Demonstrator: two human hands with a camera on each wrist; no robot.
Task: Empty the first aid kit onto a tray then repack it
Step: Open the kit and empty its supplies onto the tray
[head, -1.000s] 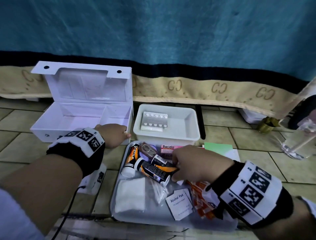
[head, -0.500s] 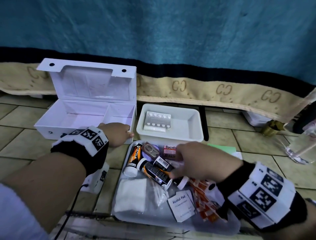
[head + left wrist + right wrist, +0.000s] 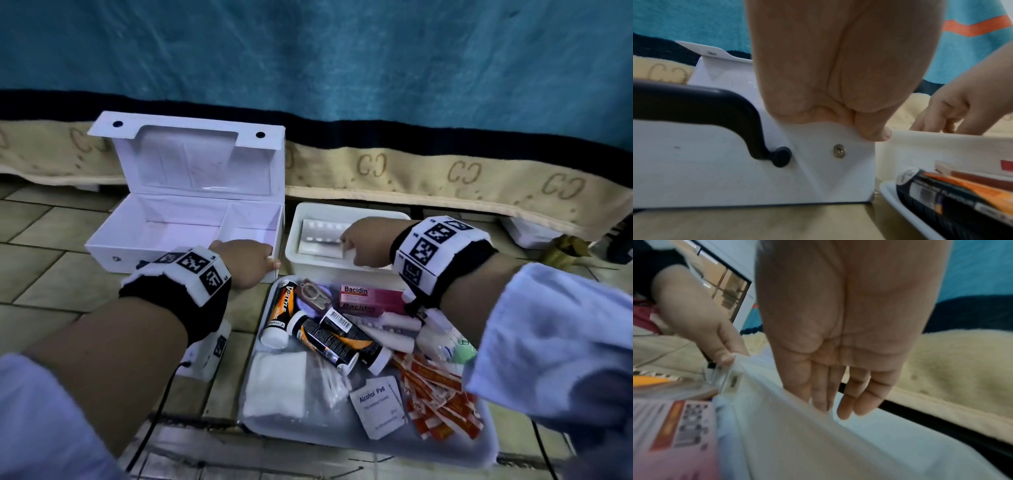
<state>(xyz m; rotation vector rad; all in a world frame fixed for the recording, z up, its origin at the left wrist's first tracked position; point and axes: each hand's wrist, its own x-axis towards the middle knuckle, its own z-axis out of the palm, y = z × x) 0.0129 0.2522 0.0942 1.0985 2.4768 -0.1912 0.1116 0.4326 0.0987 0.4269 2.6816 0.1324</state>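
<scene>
Change: right hand (image 3: 368, 241) gone from the tubes on the tray (image 3: 445, 452) up to the small white tub (image 3: 349, 210) behind it; left hand (image 3: 248, 262) unmoved.
Right hand: fingers (image 3: 849, 395) straight and close together, pointing down into the tub; fingertips at the near edge of the blister pack (image 3: 322, 240); actual contact not discernible.
Left hand: fingers hooked over the front right rim of the first aid kit (image 3: 154, 240), thumb (image 3: 873, 131) pressed on its corner.
First aid kit: on the tiled floor, lid up, both compartments bare, just left of the tub.
Tray: in front of the tub; carries tubes (image 3: 329, 339), Bacidin box (image 3: 370, 298), gauze (image 3: 274, 387), alcohol pad (image 3: 376, 406), orange sachets (image 3: 442, 401).
</scene>
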